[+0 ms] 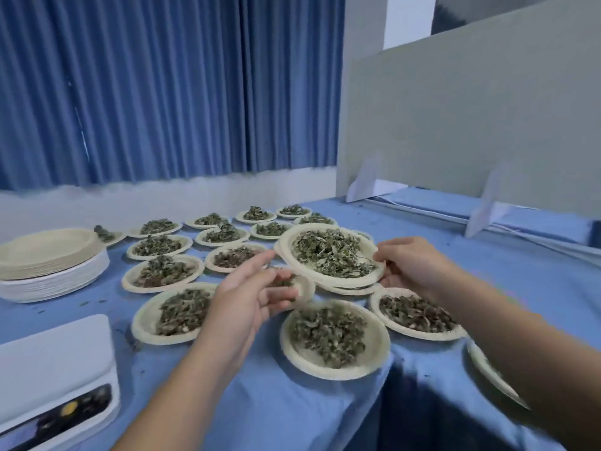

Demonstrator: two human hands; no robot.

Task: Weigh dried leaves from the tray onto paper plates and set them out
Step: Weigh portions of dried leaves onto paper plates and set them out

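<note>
Setting out a weighed portion, we hold a filled paper plate [327,279] raised over the rows of filled plates [130,278] already laid on the blue tablecloth [487,271]. Our right hand [413,265] pinches its right rim, thumb on top and fingers beneath. Our left hand [250,297] sits at the left rim, fingers loosely curled; we cannot tell whether it grips anything. The dried leaves [331,252] lie heaped in the plate's middle. Next, we judge, the plate must come down level onto bare cloth beside its neighbours without tipping the heap. A stack of empty plates [48,255] and a white scale [55,369] wait at left.
</note>
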